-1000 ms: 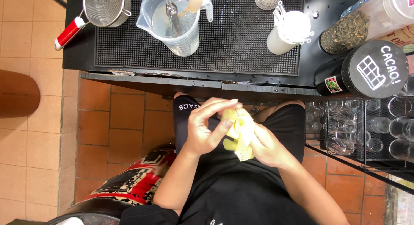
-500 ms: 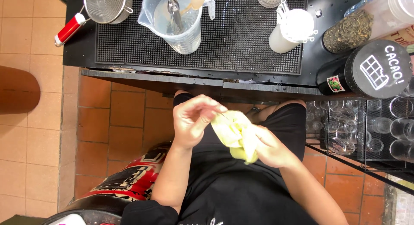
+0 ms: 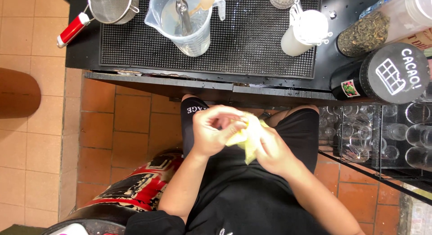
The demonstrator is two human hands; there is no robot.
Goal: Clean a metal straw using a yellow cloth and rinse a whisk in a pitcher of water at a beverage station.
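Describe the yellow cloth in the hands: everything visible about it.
The yellow cloth is pale, soft and crumpled, bunched between both hands in front of the person's lap, below the edge of the black counter. The left hand wraps over its left side, and the right hand grips it from the right. A fold hangs down beneath them. Most of it is hidden.

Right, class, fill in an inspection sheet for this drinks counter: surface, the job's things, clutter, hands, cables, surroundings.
Surface: black counter with a ribbed rubber mat.
Job's things: yellow cloth, bunched between both hands.
Clutter: clear measuring jug with utensils inside, red-handled strainer, white bottle, jar of dried leaves, black round-lidded tin.
Hands: left hand and right hand each have a grip on the cloth.
Cables: nothing seen.
Surroundings: terracotta floor tiles, rack of glasses at the right.
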